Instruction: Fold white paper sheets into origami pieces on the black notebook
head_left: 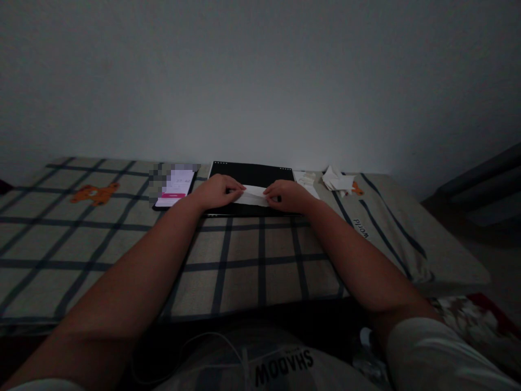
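Observation:
A narrow folded piece of white paper lies on a black board set on a plaid bed cover. My left hand presses down on the paper's left end with its fingers curled over it. On the paper's right end rests my right hand, fingertips pinching the edge. Both forearms stretch forward across the cover.
A lit phone lies just left of the board. Crumpled and folded white paper pieces sit at the right, near more white sheets. A bear print marks the cover. A plain wall stands behind; the bed edge drops off at right.

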Motion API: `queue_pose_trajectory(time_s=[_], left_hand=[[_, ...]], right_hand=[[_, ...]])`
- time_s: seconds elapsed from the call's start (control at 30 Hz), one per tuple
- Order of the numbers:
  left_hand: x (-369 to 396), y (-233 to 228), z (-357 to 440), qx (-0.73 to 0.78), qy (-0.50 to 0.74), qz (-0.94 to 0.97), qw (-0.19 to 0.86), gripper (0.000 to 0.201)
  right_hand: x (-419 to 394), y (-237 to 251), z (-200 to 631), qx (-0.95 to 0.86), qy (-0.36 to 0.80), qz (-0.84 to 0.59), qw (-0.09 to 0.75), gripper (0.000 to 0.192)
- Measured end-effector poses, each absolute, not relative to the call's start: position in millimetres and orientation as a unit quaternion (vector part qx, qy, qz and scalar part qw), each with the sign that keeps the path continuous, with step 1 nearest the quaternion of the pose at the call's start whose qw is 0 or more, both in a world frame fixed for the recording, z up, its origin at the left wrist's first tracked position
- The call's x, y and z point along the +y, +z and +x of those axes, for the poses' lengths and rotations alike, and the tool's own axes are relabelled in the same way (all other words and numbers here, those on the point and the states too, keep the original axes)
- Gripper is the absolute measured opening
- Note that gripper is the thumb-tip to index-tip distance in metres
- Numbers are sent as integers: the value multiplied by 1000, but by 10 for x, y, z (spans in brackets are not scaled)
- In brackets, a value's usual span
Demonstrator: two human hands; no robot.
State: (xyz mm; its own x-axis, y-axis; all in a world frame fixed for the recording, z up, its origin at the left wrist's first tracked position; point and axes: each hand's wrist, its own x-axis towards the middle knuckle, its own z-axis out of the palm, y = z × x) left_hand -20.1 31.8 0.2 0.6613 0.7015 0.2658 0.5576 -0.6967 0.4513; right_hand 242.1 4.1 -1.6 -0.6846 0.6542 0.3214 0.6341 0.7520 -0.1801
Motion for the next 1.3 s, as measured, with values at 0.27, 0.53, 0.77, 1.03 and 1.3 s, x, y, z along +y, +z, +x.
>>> queue_pose_trajectory(time_s=[0.27, 0.53, 0.77, 1.03, 1.3], left_hand=[[353, -19, -209, 410, 191, 889, 65, 39], [406, -99, -216, 380, 222, 895, 69, 32], [459, -140, -220, 371, 227, 894, 106, 27], [438, -114, -182, 359, 276, 880, 142, 21], [410, -74, -170, 352, 326, 855, 197, 19]], right_hand=[[114, -75, 2378, -913, 70, -333, 224, 22], [142, -110, 2351, -891, 71, -384, 232, 20], [150, -94, 2371, -883, 95, -390, 243, 13], [251, -194, 2428, -865, 98, -412, 267, 10], [315, -206, 2486, -863, 77, -423, 266, 15]])
